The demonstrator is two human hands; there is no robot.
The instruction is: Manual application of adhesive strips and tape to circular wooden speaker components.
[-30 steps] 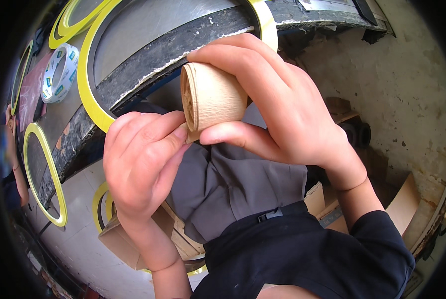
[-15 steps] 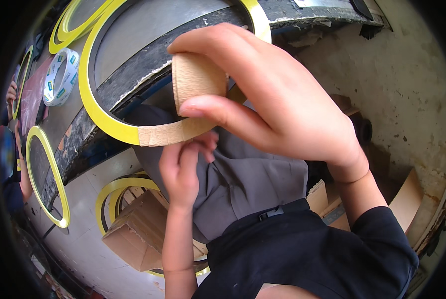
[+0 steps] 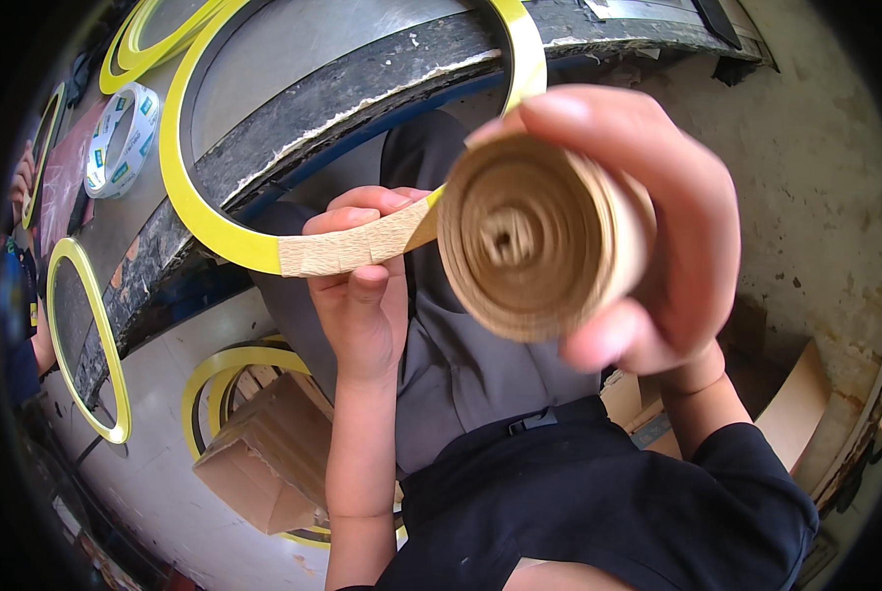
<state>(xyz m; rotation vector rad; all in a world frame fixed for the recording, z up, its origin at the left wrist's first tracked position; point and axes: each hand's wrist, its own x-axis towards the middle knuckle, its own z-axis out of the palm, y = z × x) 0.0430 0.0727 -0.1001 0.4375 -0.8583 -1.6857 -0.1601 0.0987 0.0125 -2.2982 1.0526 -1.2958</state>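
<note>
A large yellow ring [image 3: 178, 163] with a dark inner edge is held up in front of me. Tan crepe paper strip [image 3: 337, 251] wraps a stretch of its near rim. My left hand [image 3: 364, 320] pinches that wrapped stretch, thumb below and fingers behind. Closed around a thick roll of tan crepe paper [image 3: 544, 241] is my right hand [image 3: 692, 222], lifted close to the camera. The roll's coiled end faces me, with its small core hole showing. It covers part of the ring's right side, and the strip narrows toward it.
The worktable [image 3: 293, 118] has a chipped dark edge. On it are a white printed tape roll [image 3: 123, 141] and more yellow rings [image 3: 150, 54]. Another ring [image 3: 57, 295] stands at the left, near a co-worker's hand [image 3: 22, 177]. A cardboard box [image 3: 273, 443] lies below among rings.
My right hand has moved right and toward the camera with the roll, turning its coiled end to me. My left hand has risen from below the ring and now grips the wrapped stretch.
</note>
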